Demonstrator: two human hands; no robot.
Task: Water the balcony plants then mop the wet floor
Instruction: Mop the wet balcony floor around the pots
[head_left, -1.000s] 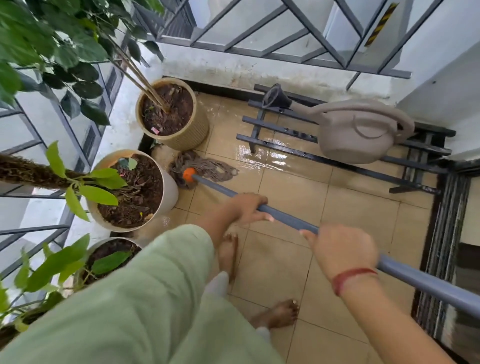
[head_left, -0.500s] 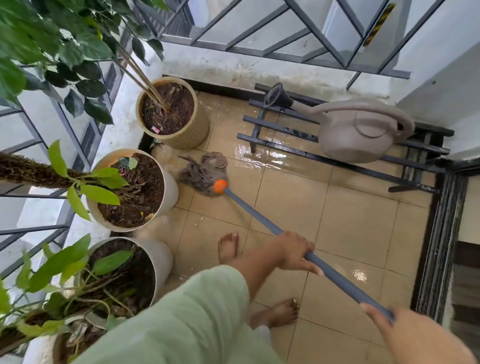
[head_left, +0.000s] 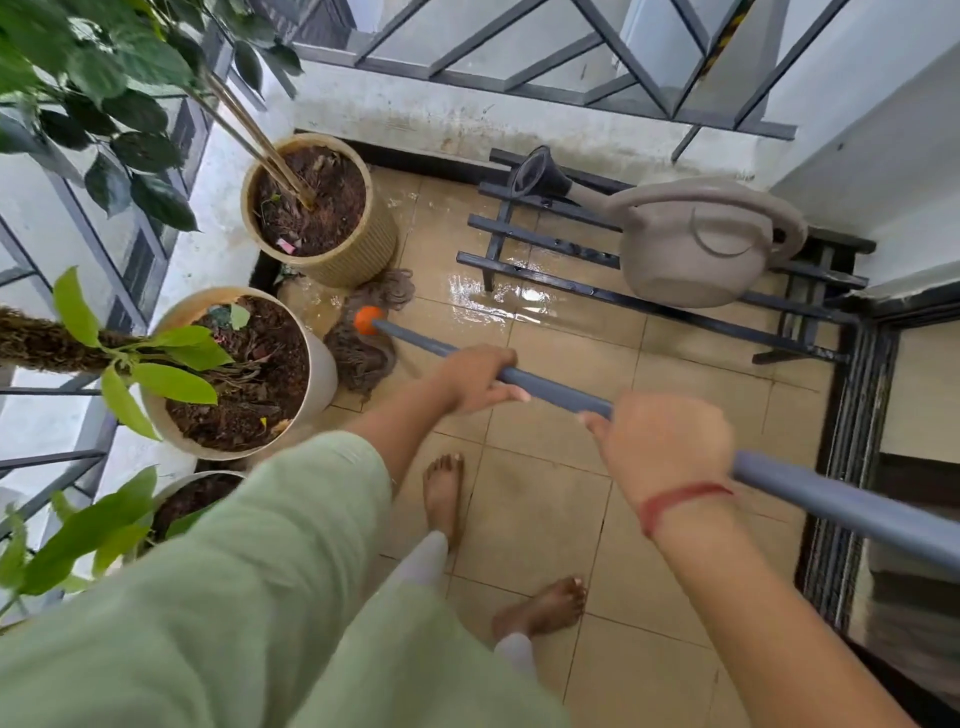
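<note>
While left hand (head_left: 475, 376) and right hand (head_left: 665, 441) grip mop handle (head_left: 561, 395) | handle end cut off | nearest pot (head_left: 218, 474) partly behind sleeve (head_left: 234, 571)

A grey mop handle (head_left: 550, 389) ends in an orange collar (head_left: 368, 319) above brownish strands (head_left: 363, 358). The watering can (head_left: 696, 249) is taupe, the ribbed pot (head_left: 358, 260) tan, the floor tiles (head_left: 545, 525) beige, the sleeve (head_left: 249, 571) pale green, and the wrist thread (head_left: 680, 499) red.

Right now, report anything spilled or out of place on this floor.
A glossy puddle lies on the tiles under the front bars of the rack, right of the mop head. The watering can rests on the rack; nothing else stands out.
</note>
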